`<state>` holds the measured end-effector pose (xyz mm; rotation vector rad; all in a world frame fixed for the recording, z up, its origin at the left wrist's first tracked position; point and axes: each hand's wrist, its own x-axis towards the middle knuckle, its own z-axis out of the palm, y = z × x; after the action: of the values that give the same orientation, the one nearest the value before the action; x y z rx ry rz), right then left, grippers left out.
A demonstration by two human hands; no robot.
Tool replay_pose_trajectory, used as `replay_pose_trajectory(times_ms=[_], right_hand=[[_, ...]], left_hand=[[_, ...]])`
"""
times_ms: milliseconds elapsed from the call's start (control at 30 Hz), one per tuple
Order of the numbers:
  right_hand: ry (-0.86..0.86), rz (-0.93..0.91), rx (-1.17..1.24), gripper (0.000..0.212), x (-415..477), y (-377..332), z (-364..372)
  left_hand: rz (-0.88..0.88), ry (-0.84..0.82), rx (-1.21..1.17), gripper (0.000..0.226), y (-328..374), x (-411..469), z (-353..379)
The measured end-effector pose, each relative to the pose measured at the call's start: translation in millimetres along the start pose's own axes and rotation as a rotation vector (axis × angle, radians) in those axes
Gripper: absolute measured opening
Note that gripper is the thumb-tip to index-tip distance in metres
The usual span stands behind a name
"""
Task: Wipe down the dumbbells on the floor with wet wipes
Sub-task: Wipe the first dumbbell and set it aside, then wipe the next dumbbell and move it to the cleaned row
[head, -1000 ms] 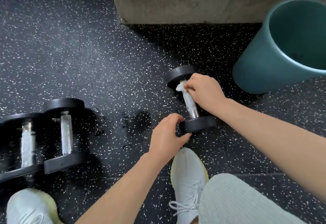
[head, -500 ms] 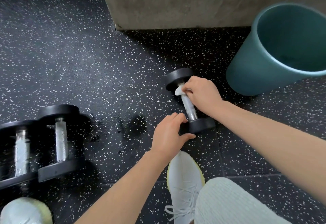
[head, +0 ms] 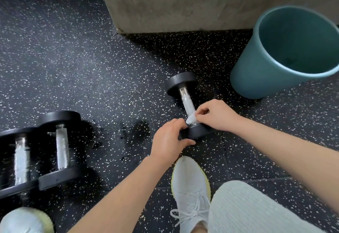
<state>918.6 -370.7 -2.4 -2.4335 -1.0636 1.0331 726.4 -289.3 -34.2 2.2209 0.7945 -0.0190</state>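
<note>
head view: my right hand (head: 217, 116) pinches a small crumpled wet wipe (head: 191, 118) between thumb and fingertips, pressing it on the near end of the metal handle (head: 187, 101), just above the near weight plate (head: 197, 133). a second ago that hand and the wipe were up at the far end of the handle, against the far plate (head: 180, 82); now they have slid down the bar, leaving most of it bare. my left hand (head: 169, 141) is still curled around the left edge of the near plate, fingers over the top and thumb below, closed firmly on it as before. the small dumbbell (head: 187, 104) lies on the black speckled floor (head: 77, 62), its handle running away from me and leaning slightly left, in the same spot. just ahead of my pale sneaker (head: 191, 189) and ribbed grey trouser leg (head: 256, 212). a teal bucket (head: 260, 73) stands near the dumbbell to the right, not touching it, and a concrete block (head: 183, 3) sits beyond. well apart on the left, two larger dumbbells (head: 42, 152) lie side by side, touching; my other shoe (head: 23, 220) shows at the bottom left corner. a dark wet patch (head: 135, 130) marks the floor left of my left hand.
</note>
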Motion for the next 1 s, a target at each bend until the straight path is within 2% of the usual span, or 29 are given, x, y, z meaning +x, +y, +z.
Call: replay_pose_trajectory(times_ms=[133, 267, 500, 667, 833, 900, 1000], right_hand=[[-0.04, 0.056, -0.074, 0.016, 7.9, -9.7, -3.0], [0.006, 0.122, -0.137, 0.018, 10.5, -13.1, 3.6], [0.09, 0.225, -0.027, 0.016, 8.8, -7.6, -0.2], [0.198, 0.187, -0.1, 0.022, 1.4, -14.6, 8.0], [0.3, 0.094, -0.186, 0.023, 1.5, -38.7, 0.9], [0.261, 0.038, -0.228, 0.021, 2.4, -52.4, -11.3], [0.087, -0.077, -0.352, 0.02, 5.1, -78.6, -38.4]], left_hand=[[-0.01, -0.017, 0.027, 0.042, 12.5, 1.6, -2.3], [-0.02, -0.017, 0.033, 0.039, 21.2, 3.5, -1.9], [-0.015, -0.013, 0.083, 0.041, 28.9, 1.9, 0.1], [-0.098, -0.015, -0.029, 0.047, 31.9, -12.8, -3.3], [-0.1, -0.073, -0.105, 0.055, 38.6, -29.9, -3.0], [-0.11, -0.084, -0.131, 0.054, 39.5, -31.3, -6.1], [-0.126, -0.119, -0.198, 0.046, 39.3, -33.7, -15.8]])
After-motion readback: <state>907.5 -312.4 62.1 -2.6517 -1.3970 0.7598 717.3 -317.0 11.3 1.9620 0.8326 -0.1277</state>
